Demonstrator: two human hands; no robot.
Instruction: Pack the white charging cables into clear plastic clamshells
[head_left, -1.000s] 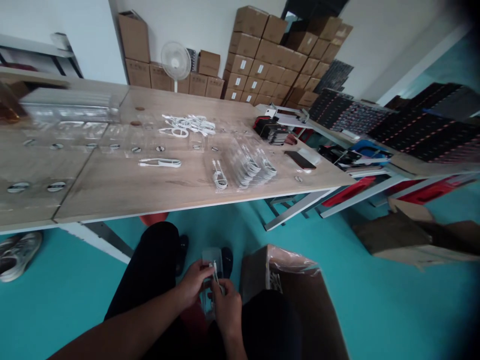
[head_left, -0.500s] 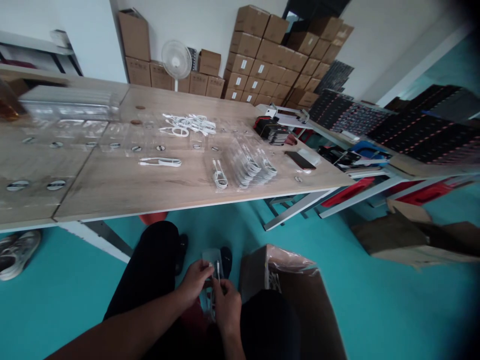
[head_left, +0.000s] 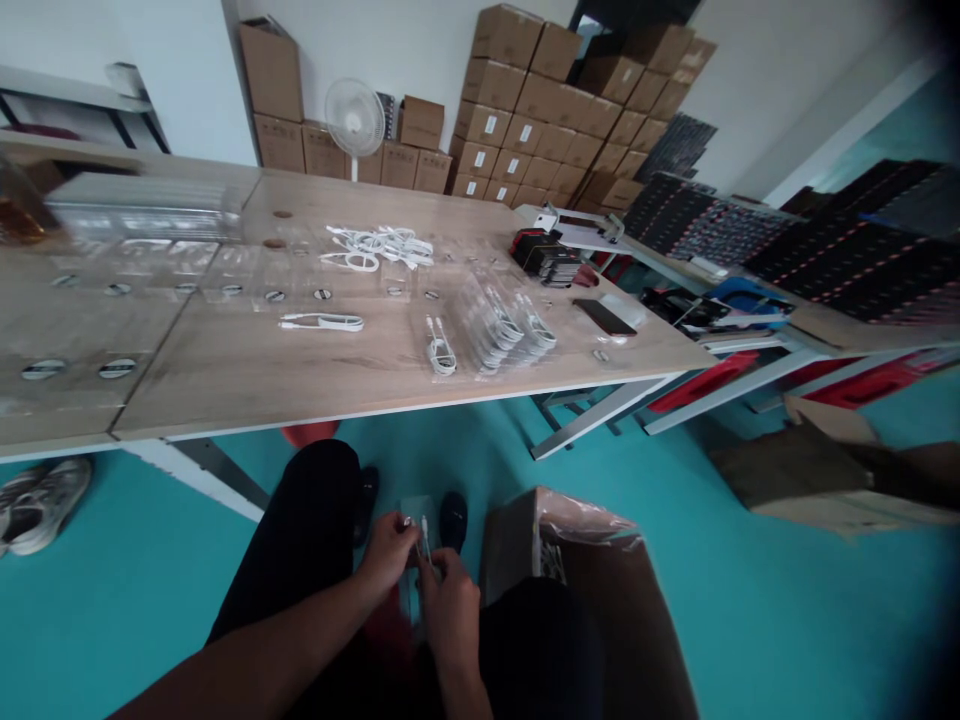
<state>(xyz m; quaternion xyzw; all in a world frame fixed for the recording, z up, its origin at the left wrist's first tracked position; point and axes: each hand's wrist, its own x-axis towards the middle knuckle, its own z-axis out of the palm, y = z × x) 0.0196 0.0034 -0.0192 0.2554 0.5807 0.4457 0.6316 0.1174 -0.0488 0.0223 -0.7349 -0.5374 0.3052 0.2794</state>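
Low between my knees, both hands work close together over a clear plastic case. A white cable stands up between my fingers with its plug end pointing away from me. My right hand pinches the cable from below. At its left side, the closed fingertips of my left hand grip the cable near the plug; the exact hold is partly hidden. On the table above lie a single folded white cable, a coiled cable in a clear case and a pile of loose white cables.
Several filled clear cases stand stacked on the wooden table. A dark phone-like slab lies to their right. An open carton with a plastic liner and white cables stands by my right knee. Cartons line the wall.
Both hands have shifted slightly left and up in the picture, with the cable between them. The view has turned a little; things on the table stay where they were.
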